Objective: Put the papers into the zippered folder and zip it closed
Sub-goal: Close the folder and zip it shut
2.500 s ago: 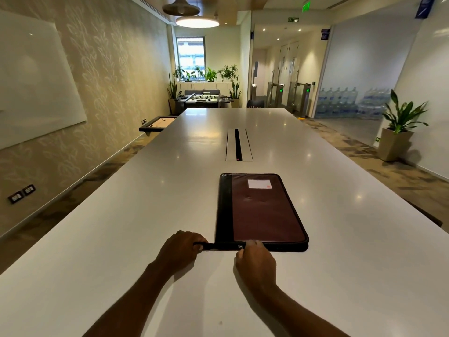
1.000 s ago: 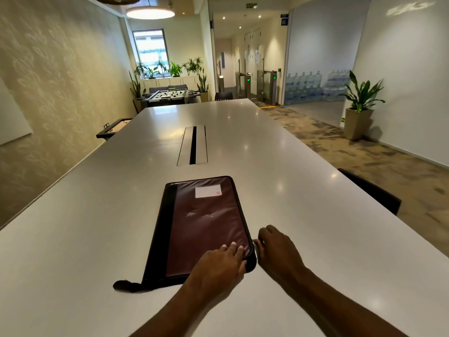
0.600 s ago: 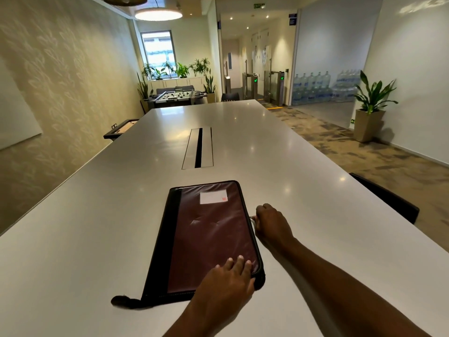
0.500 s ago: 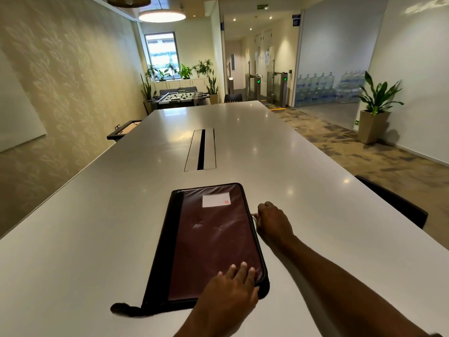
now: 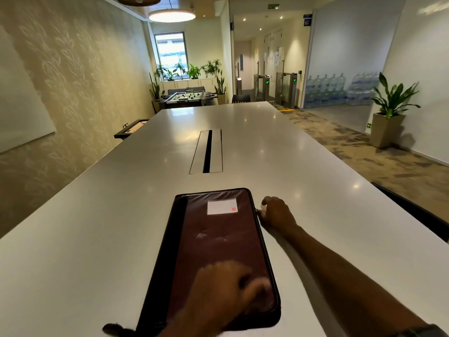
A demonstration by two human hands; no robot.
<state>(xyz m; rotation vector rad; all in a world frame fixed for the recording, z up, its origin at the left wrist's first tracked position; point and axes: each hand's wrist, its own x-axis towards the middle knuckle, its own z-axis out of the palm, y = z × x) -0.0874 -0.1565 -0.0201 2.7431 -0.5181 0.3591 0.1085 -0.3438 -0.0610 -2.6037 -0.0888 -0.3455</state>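
Head view: the zippered folder [image 5: 218,251] lies flat at 6 o'clock on the table [image 5: 97,215]. Your left hand [image 5: 226,295], blurred, presses its near end, fingers spread. Your right hand [image 5: 275,214] pinches the zipper pull at 1 o'clock. You're zipping; next, round the far corner.

A flat maroon zippered folder with black edging [image 5: 218,244] lies on the long white table [image 5: 97,239]. The left hand [image 5: 226,288] presses its 6 o'clock end, blurred. The right hand [image 5: 275,214] pinches the zipper at its 2 o'clock edge.
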